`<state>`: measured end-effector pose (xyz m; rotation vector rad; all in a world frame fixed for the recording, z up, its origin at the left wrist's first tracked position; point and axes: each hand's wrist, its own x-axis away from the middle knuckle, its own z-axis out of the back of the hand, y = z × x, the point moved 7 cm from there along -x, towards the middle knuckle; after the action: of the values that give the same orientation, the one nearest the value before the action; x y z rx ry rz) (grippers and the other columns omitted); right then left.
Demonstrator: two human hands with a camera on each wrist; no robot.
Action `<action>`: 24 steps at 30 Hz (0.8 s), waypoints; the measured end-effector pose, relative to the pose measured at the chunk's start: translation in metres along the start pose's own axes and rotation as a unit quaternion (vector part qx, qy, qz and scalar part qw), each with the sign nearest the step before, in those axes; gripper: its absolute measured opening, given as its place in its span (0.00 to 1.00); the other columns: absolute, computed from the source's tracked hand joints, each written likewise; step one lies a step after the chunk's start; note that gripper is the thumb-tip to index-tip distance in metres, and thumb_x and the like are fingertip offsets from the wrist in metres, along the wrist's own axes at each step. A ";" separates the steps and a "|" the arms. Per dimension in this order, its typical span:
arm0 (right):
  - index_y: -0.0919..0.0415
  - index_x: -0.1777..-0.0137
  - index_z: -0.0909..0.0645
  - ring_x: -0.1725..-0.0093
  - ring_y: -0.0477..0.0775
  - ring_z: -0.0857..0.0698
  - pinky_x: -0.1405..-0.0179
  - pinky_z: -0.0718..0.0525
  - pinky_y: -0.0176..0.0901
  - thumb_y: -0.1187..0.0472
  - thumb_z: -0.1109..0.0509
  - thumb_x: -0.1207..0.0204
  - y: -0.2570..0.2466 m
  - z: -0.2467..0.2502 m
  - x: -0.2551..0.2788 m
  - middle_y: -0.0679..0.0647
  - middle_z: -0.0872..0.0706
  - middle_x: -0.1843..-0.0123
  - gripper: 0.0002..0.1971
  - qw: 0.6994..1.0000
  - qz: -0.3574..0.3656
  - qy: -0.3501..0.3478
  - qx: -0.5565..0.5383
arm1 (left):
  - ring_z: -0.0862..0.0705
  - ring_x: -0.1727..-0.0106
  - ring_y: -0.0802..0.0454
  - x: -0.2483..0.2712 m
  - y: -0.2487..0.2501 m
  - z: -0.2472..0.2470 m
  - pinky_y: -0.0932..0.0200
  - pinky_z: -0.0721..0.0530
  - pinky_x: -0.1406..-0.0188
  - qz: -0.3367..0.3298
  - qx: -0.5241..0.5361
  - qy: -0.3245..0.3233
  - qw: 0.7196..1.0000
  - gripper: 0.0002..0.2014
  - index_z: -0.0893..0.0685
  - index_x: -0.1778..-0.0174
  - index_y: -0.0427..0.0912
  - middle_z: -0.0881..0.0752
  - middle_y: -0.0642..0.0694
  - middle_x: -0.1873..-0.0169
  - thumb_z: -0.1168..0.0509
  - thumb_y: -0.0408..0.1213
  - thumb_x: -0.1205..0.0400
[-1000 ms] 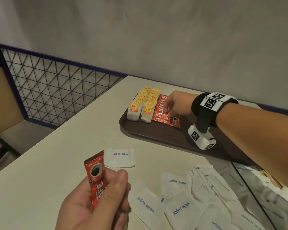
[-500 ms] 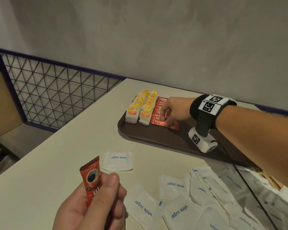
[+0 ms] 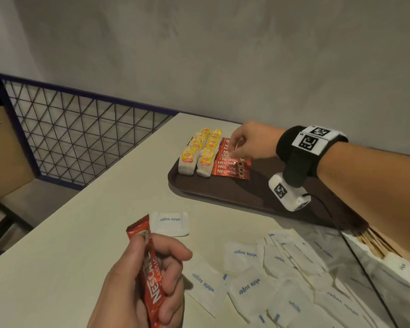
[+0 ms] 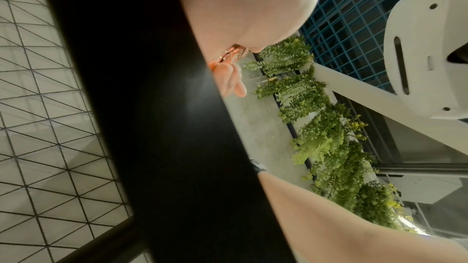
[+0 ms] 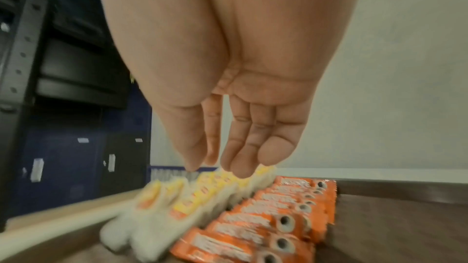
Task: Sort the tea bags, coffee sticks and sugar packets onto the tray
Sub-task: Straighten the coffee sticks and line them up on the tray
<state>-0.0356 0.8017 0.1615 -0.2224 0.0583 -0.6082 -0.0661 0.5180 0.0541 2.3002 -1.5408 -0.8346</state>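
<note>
In the head view, the left hand [image 3: 140, 285] at lower centre grips a red Nescafé coffee stick [image 3: 152, 278] upright, fingers curled round it; white sugar packets [image 3: 246, 280] lie scattered at lower right, and the right hand [image 3: 249, 143] hangs over the coffee stick row [image 3: 230, 166] beside Lipton tea bags [image 3: 199, 155] on the brown tray [image 3: 223, 192]. The left wrist view is mostly dark, with green foliage [image 4: 321, 127] at right. In the right wrist view, relaxed fingers [image 5: 235, 147] hold nothing.
</note>
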 end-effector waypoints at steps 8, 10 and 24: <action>0.68 0.45 0.14 0.62 0.56 0.17 0.64 0.16 0.45 0.63 0.24 0.20 -0.057 0.020 0.142 0.59 0.15 0.60 0.08 0.931 0.011 -0.079 -0.357 | 0.41 0.82 0.56 0.025 -0.023 -0.024 0.66 0.46 0.83 0.017 -0.217 0.184 0.959 0.27 0.11 0.56 0.36 0.35 0.46 0.73 0.40 0.60 0.21; 0.69 0.41 0.16 0.63 0.56 0.15 0.65 0.17 0.48 0.64 0.24 0.21 -0.067 0.009 0.185 0.59 0.15 0.59 0.12 0.912 0.017 -0.103 -0.397 | 0.42 0.80 0.57 0.026 -0.029 -0.032 0.66 0.45 0.83 0.056 -0.203 0.152 0.966 0.25 0.11 0.52 0.35 0.37 0.46 0.71 0.40 0.56 0.19; 0.67 0.52 0.12 0.68 0.61 0.17 0.67 0.16 0.53 0.66 0.24 0.20 -0.037 -0.060 0.302 0.72 0.12 0.60 0.03 0.882 0.009 0.050 -0.468 | 0.38 0.82 0.57 0.042 -0.104 -0.075 0.59 0.48 0.81 0.388 -0.255 -0.043 0.885 0.25 0.21 0.59 0.31 0.31 0.48 0.79 0.51 0.50 0.15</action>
<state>0.1842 0.5882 0.1151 -1.1322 0.4609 -0.5329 0.0692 0.5146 0.0491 1.1360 -1.7874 -0.9458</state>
